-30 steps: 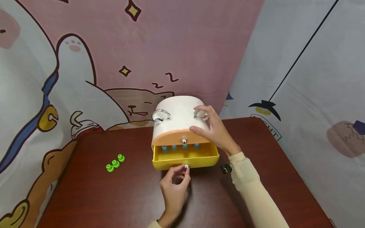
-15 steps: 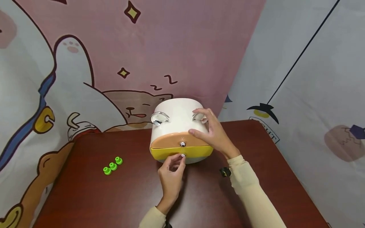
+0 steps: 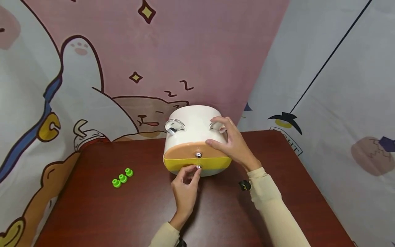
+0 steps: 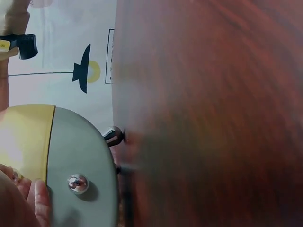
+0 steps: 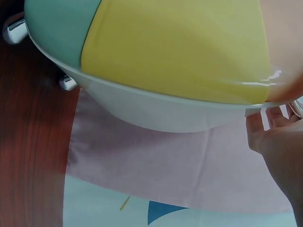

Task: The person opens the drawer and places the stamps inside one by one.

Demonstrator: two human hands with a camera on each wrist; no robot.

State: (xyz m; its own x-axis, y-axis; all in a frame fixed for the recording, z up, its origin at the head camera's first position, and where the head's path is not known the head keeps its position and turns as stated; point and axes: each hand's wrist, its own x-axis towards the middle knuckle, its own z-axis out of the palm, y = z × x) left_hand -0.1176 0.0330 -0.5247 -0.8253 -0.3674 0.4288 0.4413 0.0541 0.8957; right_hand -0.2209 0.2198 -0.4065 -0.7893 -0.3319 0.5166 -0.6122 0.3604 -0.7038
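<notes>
A small white drawer cabinet (image 3: 195, 120) stands on the table, with an orange drawer (image 3: 182, 151) above a yellow drawer (image 3: 216, 164); both sit closed. My left hand (image 3: 185, 192) pinches the silver knob (image 3: 199, 167) of the yellow drawer between thumb and fingertips. At the cabinet's upper right, my right hand (image 3: 233, 145) grips the body, thumb at the front edge and fingers by the silver ring-shaped handle (image 3: 215, 125). In the left wrist view, a grey-green bottom drawer (image 4: 80, 142) with its own silver knob (image 4: 78, 184) is closed too. The yellow drawer's inside is hidden.
To the left, several bright green knobbed pieces (image 3: 122, 178) lie in a row on the brown table (image 3: 148, 209). A second silver ring (image 3: 175, 125) is on the cabinet's left side. Behind the table hangs a printed cloth backdrop (image 3: 197, 51).
The yellow drawer, pulled out a second ago with small blue pieces inside, has been pushed in by my left hand on its knob. My right hand has kept its place on the cabinet.
</notes>
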